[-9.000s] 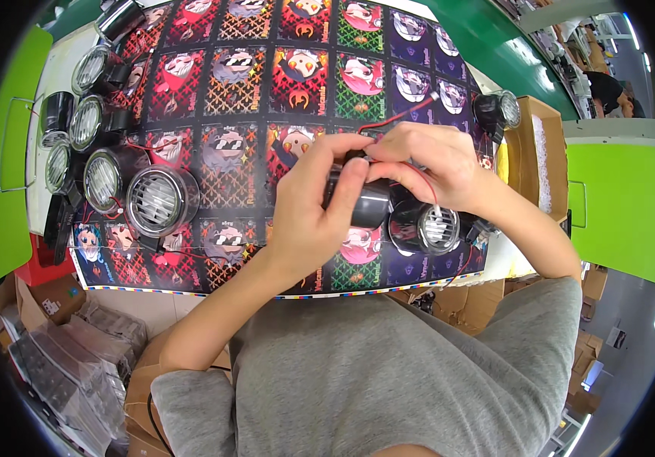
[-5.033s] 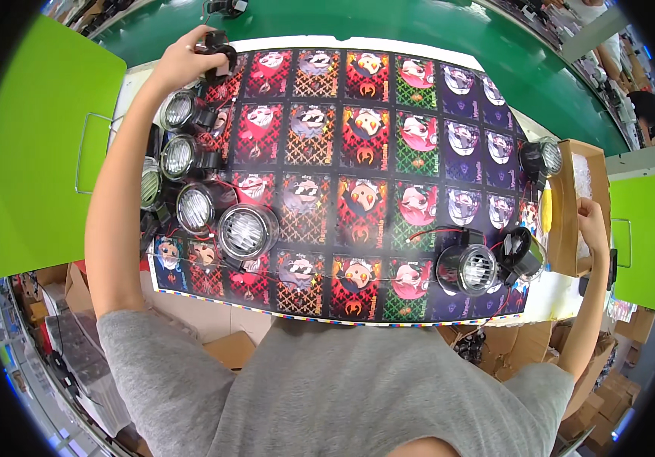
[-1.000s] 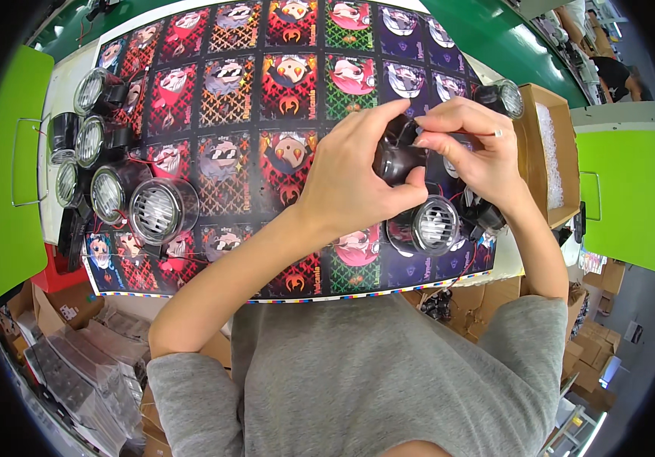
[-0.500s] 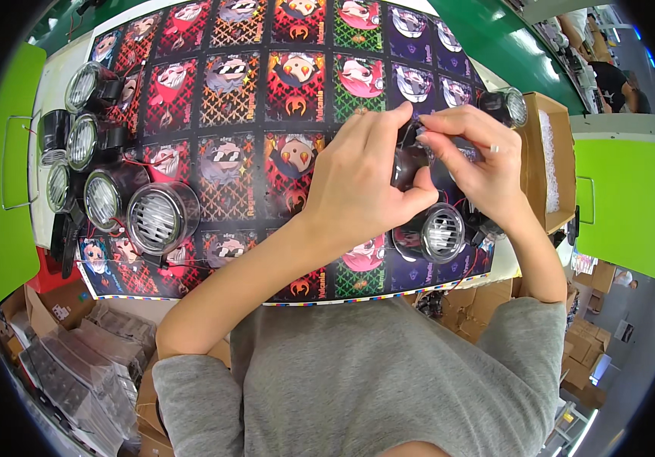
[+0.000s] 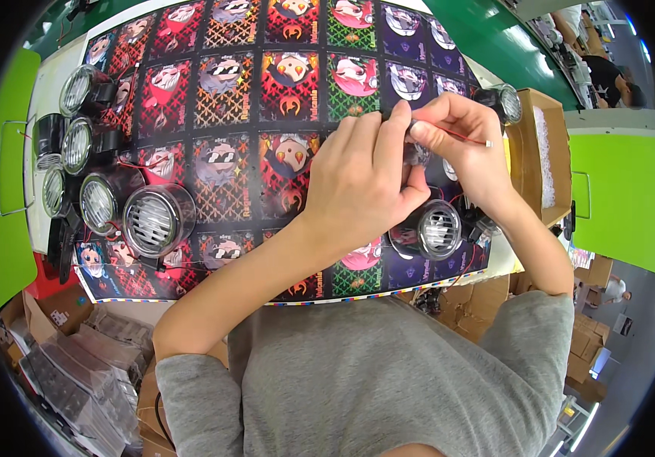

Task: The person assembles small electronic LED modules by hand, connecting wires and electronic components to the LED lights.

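Note:
My left hand is closed around a dark, round lamp unit, mostly hidden behind the fingers. At its upper end my right hand pinches with thumb and forefinger. From that pinch a thin red-and-black wire runs over the fingers to a small white plug. What exactly sits between the right fingertips is too small to make out beyond the wire. Just below both hands, a black lamp with a clear ribbed lens lies on its side on the printed sheet.
Several similar lamps with wires cluster at the left of the table. Another lamp lies at the right, by an open cardboard box with white filling. Green chairs flank both sides. Clear plastic trays stand low at left.
The right fingers have shifted slightly left and closed tighter against the lamp. The red-and-black wire now shows stretched across the right hand. The left hand keeps its hold.

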### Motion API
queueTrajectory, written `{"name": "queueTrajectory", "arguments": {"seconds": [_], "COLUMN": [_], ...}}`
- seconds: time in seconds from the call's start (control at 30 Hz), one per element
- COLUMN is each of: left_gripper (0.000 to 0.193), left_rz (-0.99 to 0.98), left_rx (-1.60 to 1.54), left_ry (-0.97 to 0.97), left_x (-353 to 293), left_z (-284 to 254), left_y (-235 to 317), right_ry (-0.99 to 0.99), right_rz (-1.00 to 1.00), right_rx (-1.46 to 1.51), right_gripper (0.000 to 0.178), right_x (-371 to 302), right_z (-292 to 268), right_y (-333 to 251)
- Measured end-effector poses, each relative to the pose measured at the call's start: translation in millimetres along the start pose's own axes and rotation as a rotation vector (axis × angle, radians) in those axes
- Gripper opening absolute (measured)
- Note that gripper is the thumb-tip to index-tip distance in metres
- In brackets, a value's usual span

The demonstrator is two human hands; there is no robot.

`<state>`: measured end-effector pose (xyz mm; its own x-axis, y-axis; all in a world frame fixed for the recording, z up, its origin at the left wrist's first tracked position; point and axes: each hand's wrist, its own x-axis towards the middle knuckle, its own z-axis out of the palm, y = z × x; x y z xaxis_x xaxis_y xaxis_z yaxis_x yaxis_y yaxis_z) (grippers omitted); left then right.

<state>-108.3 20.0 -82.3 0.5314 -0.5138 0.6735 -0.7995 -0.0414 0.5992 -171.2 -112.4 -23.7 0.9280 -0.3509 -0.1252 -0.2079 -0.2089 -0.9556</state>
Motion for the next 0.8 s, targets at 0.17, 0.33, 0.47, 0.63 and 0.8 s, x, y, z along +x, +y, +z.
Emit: {"name": "queueTrajectory", "arguments": {"seconds": [0.17,0.33,0.47,0.63,0.8], "left_gripper": [0.051,0.019,0.016,0.016,0.016], "left_rz": [0.041,-0.440,-0.641,-0.719,-0.669], "left_rx": [0.003,-0.416,-0.925,-1.061,-0.892], "left_ry": [0.045,-0.101,-0.110,-0.071,-0.069], "left_x": [-1.4,3.3,2.4,2.9,-0.3], "left_z": [0.0,-15.8,-16.1,-17.2,-12.6], "left_y": [-4.2,-1.6,-10.8,-10.3,-15.7], "right_ry": [-0.030,0.019,-0.002,0.041,0.060], "right_rz": [-0.084,-0.478,-0.586,-0.663,-0.759], "right_rx": [-0.021,-0.497,-0.530,-0.567,-0.730], "right_gripper": [0.007,0.012,0.012,0.013,0.011], "right_x": [1.0,6.4,8.0,9.0,8.9], "right_z": [-2.8,1.8,4.6,7.8,10.5], "right_y": [7.0,4.6,0.6,-0.3,1.6]}}
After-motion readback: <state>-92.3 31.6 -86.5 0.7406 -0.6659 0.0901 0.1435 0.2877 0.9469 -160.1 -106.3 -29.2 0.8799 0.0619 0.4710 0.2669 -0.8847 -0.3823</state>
